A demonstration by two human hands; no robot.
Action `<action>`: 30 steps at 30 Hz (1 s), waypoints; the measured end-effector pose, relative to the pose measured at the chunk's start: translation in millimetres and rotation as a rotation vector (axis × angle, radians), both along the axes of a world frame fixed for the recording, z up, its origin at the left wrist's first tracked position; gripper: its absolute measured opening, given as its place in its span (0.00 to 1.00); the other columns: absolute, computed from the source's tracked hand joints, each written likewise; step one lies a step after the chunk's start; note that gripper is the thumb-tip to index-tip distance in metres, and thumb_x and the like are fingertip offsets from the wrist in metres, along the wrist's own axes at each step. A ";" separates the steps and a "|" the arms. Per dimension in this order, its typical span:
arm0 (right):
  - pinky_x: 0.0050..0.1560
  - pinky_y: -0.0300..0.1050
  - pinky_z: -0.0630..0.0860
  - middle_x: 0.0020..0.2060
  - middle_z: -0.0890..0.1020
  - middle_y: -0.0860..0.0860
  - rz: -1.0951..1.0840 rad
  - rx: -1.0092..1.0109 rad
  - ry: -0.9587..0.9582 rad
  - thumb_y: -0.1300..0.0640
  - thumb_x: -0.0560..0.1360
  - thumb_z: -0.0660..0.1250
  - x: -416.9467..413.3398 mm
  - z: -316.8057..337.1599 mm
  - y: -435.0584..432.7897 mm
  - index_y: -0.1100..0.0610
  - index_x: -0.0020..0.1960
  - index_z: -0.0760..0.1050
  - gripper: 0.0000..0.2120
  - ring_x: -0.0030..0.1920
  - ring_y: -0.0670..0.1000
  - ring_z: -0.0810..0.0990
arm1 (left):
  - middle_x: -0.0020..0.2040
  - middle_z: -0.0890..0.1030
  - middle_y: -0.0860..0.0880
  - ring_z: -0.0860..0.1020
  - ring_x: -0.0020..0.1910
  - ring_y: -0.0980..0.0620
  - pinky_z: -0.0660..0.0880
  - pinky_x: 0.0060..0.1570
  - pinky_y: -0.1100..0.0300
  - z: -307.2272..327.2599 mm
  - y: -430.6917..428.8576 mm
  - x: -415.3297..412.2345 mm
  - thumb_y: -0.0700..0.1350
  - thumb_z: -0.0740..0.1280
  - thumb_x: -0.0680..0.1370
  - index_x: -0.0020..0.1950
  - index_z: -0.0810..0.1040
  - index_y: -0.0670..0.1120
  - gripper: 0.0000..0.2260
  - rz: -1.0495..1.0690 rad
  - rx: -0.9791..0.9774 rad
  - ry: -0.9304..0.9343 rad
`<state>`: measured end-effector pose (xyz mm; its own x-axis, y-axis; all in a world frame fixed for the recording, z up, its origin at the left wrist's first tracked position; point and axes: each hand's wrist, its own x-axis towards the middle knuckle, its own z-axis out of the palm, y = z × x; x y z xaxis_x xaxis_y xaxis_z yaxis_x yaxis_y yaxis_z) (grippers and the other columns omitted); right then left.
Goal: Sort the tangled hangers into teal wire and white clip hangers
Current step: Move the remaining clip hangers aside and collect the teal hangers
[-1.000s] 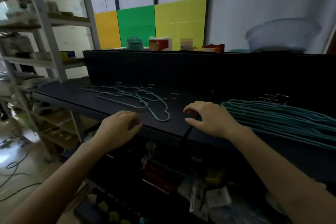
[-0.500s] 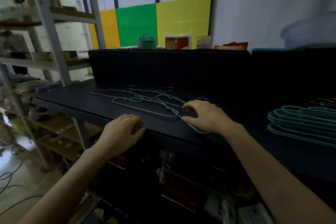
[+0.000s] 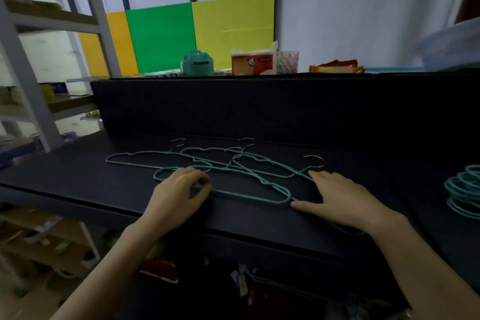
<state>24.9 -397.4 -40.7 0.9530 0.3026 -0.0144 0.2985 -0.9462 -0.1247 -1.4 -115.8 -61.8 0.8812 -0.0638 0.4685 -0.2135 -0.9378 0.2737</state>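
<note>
Left hand (image 3: 179,196) curled, pinching wire of teal hanger tangle (image 3: 233,166). Right hand (image 3: 345,199) flat, pressing tangle. Risk: hooks (image 3: 314,158) interlocked; pulling one hanger drags cluster off table (image 3: 78,176) edge.

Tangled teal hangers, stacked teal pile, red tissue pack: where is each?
tangled teal hangers (image 3: 228,169), head view, where the wires cross mid-tangle.
stacked teal pile (image 3: 465,191), head view, looped ends at the right edge.
red tissue pack (image 3: 253,63), head view, its front face.
</note>
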 end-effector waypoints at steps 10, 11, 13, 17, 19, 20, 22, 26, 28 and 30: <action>0.63 0.43 0.69 0.68 0.68 0.48 -0.186 0.119 -0.061 0.35 0.66 0.67 4.0 1.7 10.3 0.54 0.74 0.59 0.43 0.62 0.48 0.72 | 0.49 0.76 0.58 0.74 0.52 0.57 0.72 0.49 0.60 -0.5 57.1 51.3 0.49 0.65 0.76 0.54 0.78 0.50 0.08 -0.140 -0.064 -0.037; 0.59 0.42 0.71 0.65 0.69 0.47 -0.207 0.161 -0.076 0.37 0.66 0.69 4.1 3.8 10.1 0.54 0.73 0.61 0.42 0.56 0.46 0.74 | 0.49 0.77 0.57 0.74 0.52 0.56 0.73 0.49 0.59 -0.8 65.6 56.2 0.49 0.65 0.76 0.54 0.78 0.50 0.08 -0.150 -0.068 -0.031; 0.52 0.40 0.71 0.58 0.70 0.44 -0.237 0.215 -0.130 0.39 0.64 0.71 3.1 7.0 9.8 0.53 0.71 0.65 0.40 0.48 0.43 0.75 | 0.49 0.78 0.55 0.74 0.53 0.55 0.73 0.50 0.58 0.0 83.1 65.1 0.49 0.65 0.76 0.54 0.78 0.50 0.09 -0.167 -0.063 -0.021; 0.49 0.42 0.69 0.58 0.70 0.42 -0.318 0.218 -0.250 0.42 0.63 0.73 -1.5 9.6 7.3 0.54 0.69 0.68 0.38 0.46 0.43 0.74 | 0.53 0.77 0.55 0.72 0.54 0.55 0.70 0.49 0.60 2.8 119.7 86.3 0.51 0.65 0.76 0.57 0.77 0.50 0.11 -0.167 -0.036 0.020; 0.47 0.44 0.70 0.60 0.70 0.44 -0.373 0.212 -0.295 0.42 0.64 0.73 -6.0 10.9 7.0 0.53 0.70 0.67 0.39 0.46 0.42 0.73 | 0.52 0.74 0.57 0.71 0.56 0.56 0.71 0.53 0.58 4.5 132.2 95.3 0.57 0.63 0.74 0.58 0.76 0.51 0.16 -0.182 -0.046 0.071; 0.48 0.45 0.72 0.62 0.70 0.45 -0.405 0.199 -0.323 0.41 0.64 0.73 -8.3 11.3 7.4 0.53 0.71 0.66 0.39 0.48 0.45 0.75 | 0.52 0.74 0.59 0.71 0.56 0.58 0.71 0.55 0.57 6.4 134.8 98.3 0.63 0.62 0.72 0.58 0.76 0.51 0.22 -0.205 -0.047 0.091; 0.52 0.50 0.75 0.66 0.69 0.49 -0.467 0.156 -0.387 0.41 0.63 0.73 -11.5 10.5 9.3 0.55 0.71 0.65 0.41 0.56 0.52 0.76 | 0.54 0.73 0.59 0.70 0.56 0.59 0.71 0.56 0.58 9.6 131.3 101.3 0.76 0.54 0.64 0.59 0.75 0.52 0.36 -0.283 -0.049 0.115; 0.51 0.56 0.77 0.66 0.70 0.55 -0.571 0.122 -0.502 0.44 0.63 0.74 -20.1 11.1 10.7 0.60 0.70 0.67 0.41 0.55 0.59 0.78 | 0.64 0.72 0.55 0.68 0.64 0.57 0.68 0.63 0.58 8.5 104.4 102.5 0.81 0.48 0.58 0.68 0.69 0.53 0.48 -0.441 0.108 0.172; 0.51 0.56 0.77 0.64 0.72 0.55 -0.605 0.160 -0.555 0.46 0.64 0.74 -29.9 14.3 11.4 0.60 0.69 0.68 0.38 0.55 0.59 0.78 | 0.68 0.69 0.54 0.66 0.67 0.55 0.66 0.66 0.58 6.9 88.2 102.5 0.79 0.49 0.58 0.71 0.64 0.52 0.49 -0.496 0.210 0.198; 0.51 0.57 0.77 0.63 0.74 0.54 -0.615 0.210 -0.587 0.44 0.64 0.73 -43.5 16.6 15.8 0.59 0.68 0.70 0.36 0.56 0.57 0.78 | 0.67 0.68 0.54 0.66 0.66 0.55 0.65 0.65 0.59 5.2 75.7 104.6 0.77 0.52 0.60 0.72 0.62 0.50 0.48 -0.532 0.266 0.202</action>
